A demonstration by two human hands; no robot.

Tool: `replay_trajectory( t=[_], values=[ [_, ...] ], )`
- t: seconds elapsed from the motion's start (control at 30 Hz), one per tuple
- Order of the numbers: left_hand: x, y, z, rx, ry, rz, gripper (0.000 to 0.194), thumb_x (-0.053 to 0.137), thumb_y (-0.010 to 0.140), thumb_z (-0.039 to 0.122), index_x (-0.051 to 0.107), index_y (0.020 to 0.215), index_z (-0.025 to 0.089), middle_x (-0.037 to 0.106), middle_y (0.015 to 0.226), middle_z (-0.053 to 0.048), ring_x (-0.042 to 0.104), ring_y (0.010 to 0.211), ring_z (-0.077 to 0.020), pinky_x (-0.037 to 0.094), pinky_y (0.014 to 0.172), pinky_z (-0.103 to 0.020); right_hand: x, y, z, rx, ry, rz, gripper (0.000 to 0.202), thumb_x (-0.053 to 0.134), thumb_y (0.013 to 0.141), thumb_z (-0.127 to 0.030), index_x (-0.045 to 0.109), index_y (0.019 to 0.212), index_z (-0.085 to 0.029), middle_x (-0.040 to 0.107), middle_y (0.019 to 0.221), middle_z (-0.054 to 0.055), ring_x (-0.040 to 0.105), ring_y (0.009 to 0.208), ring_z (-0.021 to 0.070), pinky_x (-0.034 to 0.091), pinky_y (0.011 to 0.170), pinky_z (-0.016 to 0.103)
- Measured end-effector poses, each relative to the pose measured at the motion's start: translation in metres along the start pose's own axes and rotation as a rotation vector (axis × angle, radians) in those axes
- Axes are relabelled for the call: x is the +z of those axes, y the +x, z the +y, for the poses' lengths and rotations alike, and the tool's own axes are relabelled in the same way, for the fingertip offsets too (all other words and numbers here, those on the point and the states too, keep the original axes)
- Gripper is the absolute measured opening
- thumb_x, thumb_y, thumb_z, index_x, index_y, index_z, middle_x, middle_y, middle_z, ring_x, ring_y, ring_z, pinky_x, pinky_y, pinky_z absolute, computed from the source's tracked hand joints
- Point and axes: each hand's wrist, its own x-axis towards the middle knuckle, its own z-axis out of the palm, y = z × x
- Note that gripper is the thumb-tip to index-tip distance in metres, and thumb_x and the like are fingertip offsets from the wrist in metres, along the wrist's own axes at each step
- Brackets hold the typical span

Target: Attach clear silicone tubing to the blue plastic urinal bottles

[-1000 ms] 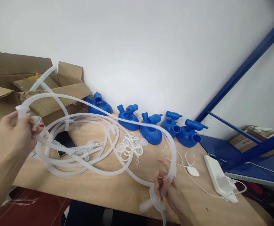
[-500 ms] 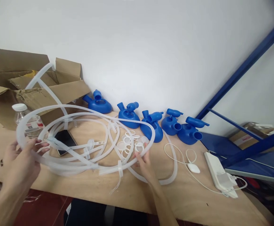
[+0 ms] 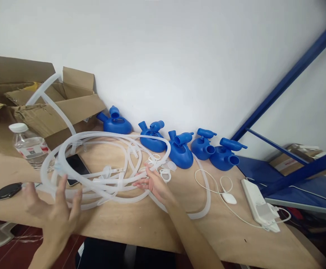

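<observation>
Loops of translucent white tubing [image 3: 118,136] lie in a loose coil on the wooden table [image 3: 140,231]. My left hand [image 3: 56,205] is at the near left side of the coil, fingers spread and holding nothing. At the coil's right side is my right hand [image 3: 154,183], its fingers apart and touching the tubing, without a grip that I can see. White rings [image 3: 165,175] and clear discs lie beyond the right hand. Under the loops are a dark phone [image 3: 78,168] and a clear plastic connector [image 3: 106,172].
Several blue plastic bottles [image 3: 179,153] stand along the wall. An open cardboard box [image 3: 59,119] and a water bottle [image 3: 34,149] are on the left, with a black oval object [image 3: 8,191]. A power strip [image 3: 259,205] with white cables lies right, by a blue metal shelf [image 3: 300,192].
My left hand has let go of the tubing and spread its fingers, moving right. My right hand has shifted left and loosened its fingers. The lifted loop has come down and drawn inward.
</observation>
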Motion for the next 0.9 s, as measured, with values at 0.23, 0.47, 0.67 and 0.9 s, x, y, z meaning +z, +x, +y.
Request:
replay_trajectory(
  t=[0.23,0.47,0.67,0.9],
  values=[
    [0.013,0.007,0.027,0.666,0.158,-0.160,0.072,0.064,0.097,0.048,0.042,0.163,0.030,0.050,0.162,-0.017,0.042,0.151,-0.0431,0.016,0.127,-0.070,-0.020,0.000,-0.003,0.327,-0.862,-0.355,0.064,0.043,0.104,-0.064,0.072,0.075,-0.015,0.060,0.057,0.000,0.049,0.043,0.0080,0.035,0.044,0.021],
    [0.032,0.022,0.003,0.649,0.215,-0.203,0.042,0.054,0.100,0.041,0.074,0.131,0.021,0.074,0.120,-0.019,0.066,0.114,-0.0380,0.017,0.125,-0.070,-0.076,-0.051,-0.015,-0.269,-1.254,0.122,0.053,0.068,0.093,-0.055,0.067,0.140,-0.031,0.066,0.132,0.010,0.060,0.125,0.0300,0.046,0.112,0.048],
    [0.036,0.025,-0.011,0.520,0.180,-0.109,0.032,0.064,0.093,0.049,0.081,0.103,0.023,0.073,0.108,-0.017,0.065,0.104,-0.0369,0.022,0.122,-0.070,-0.106,-0.044,0.018,-0.150,-1.364,0.245,0.085,0.058,0.094,-0.067,0.037,0.165,-0.025,0.042,0.167,0.016,0.026,0.160,0.0402,0.025,0.127,0.063],
    [0.004,0.054,-0.033,0.409,0.208,0.075,0.021,0.064,0.094,0.037,0.077,0.093,0.021,0.072,0.124,-0.016,0.060,0.128,-0.0402,0.019,0.125,-0.069,-0.083,-0.018,0.019,-0.183,-1.190,0.252,0.094,0.046,0.099,-0.069,0.015,0.171,-0.017,0.022,0.177,0.015,0.000,0.167,0.0318,0.006,0.133,0.060]
  ],
)
